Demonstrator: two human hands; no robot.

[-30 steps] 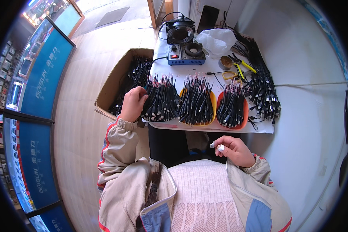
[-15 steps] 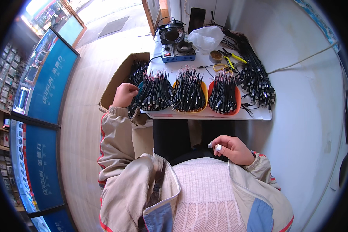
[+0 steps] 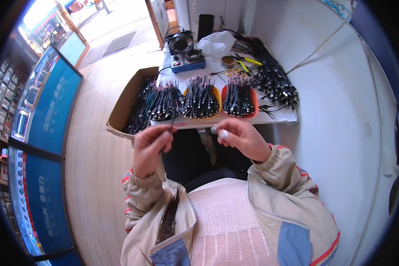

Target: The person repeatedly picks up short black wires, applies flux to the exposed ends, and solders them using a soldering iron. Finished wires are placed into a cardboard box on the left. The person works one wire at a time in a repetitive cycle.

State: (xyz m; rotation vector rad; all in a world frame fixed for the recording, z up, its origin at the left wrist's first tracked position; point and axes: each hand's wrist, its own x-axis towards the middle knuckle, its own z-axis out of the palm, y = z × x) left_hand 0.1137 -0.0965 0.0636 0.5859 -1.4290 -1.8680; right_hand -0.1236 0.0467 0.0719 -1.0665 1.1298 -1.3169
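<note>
My left hand (image 3: 151,148) is closed, pinching a short black cable (image 3: 172,120) that sticks up from its fingertips in front of the table edge. To its right my right hand (image 3: 241,138) hangs in the air, with white wraps on the thumb and a fingertip. Its fingers are curved, the tips a little apart, and I see nothing between them. Beyond the hands stand three bunches of black cables with metal plugs: one bunch (image 3: 164,104) at the left, one in a yellow container (image 3: 217,106), one in an orange-red container (image 3: 254,105).
An open cardboard box (image 3: 119,113) with more black cables stands left of the white table (image 3: 277,119). Farther back are a blue soldering device (image 3: 188,65), a plastic bag (image 3: 217,43), a round tin (image 3: 228,61), yellow-handled pliers (image 3: 252,61) and a large cable pile (image 3: 275,84).
My left hand has come from beside the box toward me and now holds a black cable. My right hand has risen from my lap toward it. The view has shifted slightly.
</note>
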